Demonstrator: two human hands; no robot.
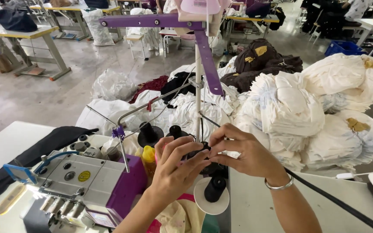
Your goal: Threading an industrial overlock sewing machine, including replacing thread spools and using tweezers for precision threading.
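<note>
- From the head camera, the left hand [175, 166] and the right hand [238, 149] met in the middle, just behind a sewing machine [83, 181].
- Both hands pinched a black thread cone [199, 153] between their fingertips. The left fingers were curled on its left side and the right fingers pressed on its right side.
- That cone sat on the thread stand behind the machine, mostly hidden by the fingers.
- Another black cone [215, 189] stood on a round white plate [203, 205] just below the hands.
- Two more black cones [149, 134] stood behind the left hand, and a yellow cone [148, 154] was beside them.
- A white pole [198, 86] went up from the stand to a purple bar [160, 20] at the top.
- The right wrist wore a silver bracelet [278, 186].
- A black cord [337, 203] ran across the white table [255, 211] under the right arm.
- A dark cloth [31, 155] lay on the table to the left of the machine.
- Big bundles of white cloth [307, 112] were piled on the floor behind the table, with a brown pile [260, 60] farther back.
- Work tables [22, 34] stood far away across the grey floor.
</note>
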